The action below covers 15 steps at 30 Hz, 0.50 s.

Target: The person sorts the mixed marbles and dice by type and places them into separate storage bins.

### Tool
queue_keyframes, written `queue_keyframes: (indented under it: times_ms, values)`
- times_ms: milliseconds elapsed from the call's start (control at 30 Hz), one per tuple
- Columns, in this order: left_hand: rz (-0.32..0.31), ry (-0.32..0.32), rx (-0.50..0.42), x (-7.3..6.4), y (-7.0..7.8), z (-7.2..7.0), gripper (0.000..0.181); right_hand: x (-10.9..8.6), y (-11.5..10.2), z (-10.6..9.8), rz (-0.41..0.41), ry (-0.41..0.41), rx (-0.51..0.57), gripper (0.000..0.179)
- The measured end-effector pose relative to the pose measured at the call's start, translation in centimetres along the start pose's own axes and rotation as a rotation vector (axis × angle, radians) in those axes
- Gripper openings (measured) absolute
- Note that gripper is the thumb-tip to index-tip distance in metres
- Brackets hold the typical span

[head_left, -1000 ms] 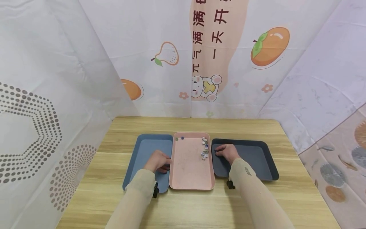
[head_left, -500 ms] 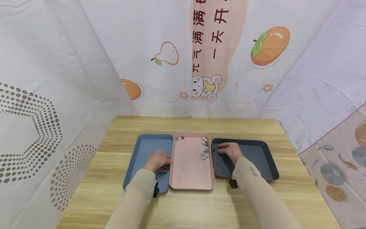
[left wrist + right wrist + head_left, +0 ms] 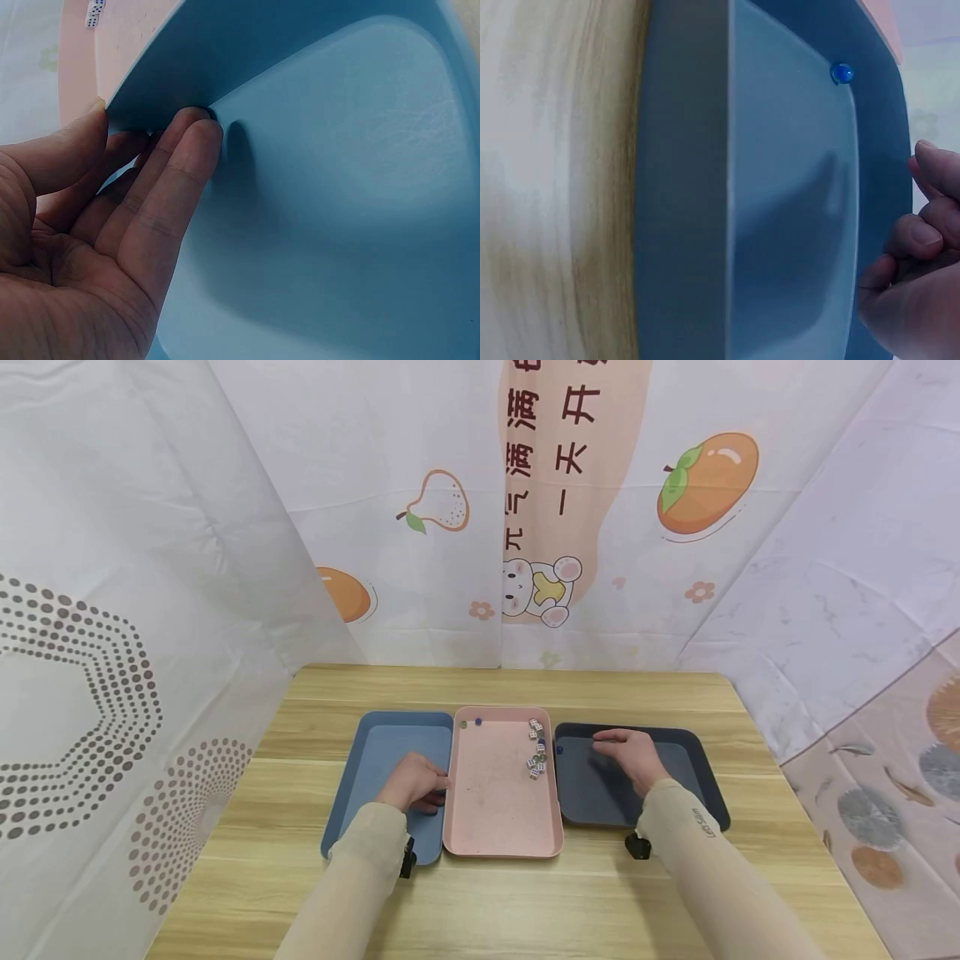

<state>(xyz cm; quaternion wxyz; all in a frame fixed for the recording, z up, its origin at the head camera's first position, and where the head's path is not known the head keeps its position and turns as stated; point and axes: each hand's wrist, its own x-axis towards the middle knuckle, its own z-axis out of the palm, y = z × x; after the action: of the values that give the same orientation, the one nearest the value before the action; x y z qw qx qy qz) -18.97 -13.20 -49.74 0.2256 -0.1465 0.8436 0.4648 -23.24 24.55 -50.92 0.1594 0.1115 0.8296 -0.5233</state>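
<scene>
Wood-grain table (image 3: 517, 910) underneath, left hand (image 3: 412, 783) pinches the blue tray (image 3: 378, 752) at three o'clock; right hand (image 3: 630, 756), fingers loose and empty, hovers over the dark tray (image 3: 678, 768), blue marble (image 3: 559, 750) at its ten o'clock.

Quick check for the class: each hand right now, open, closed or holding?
Left hand: holding the light blue tray by its edge.
Right hand: open, empty, over the dark tray.
</scene>
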Motion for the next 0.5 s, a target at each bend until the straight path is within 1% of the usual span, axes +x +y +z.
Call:
queue_keyframes:
  times_ms: [267, 500]
  values:
    - [-0.005, 0.004, -0.004, -0.1, 0.0, 0.0, 0.024, -1.0, 0.7, -0.7, -0.020, 0.001, 0.025, 0.042]
    - [-0.002, 0.003, -0.013, -0.1, 0.0, 0.0, 0.024, -2.0, 0.7, -0.3, -0.039, -0.012, 0.031, 0.043]
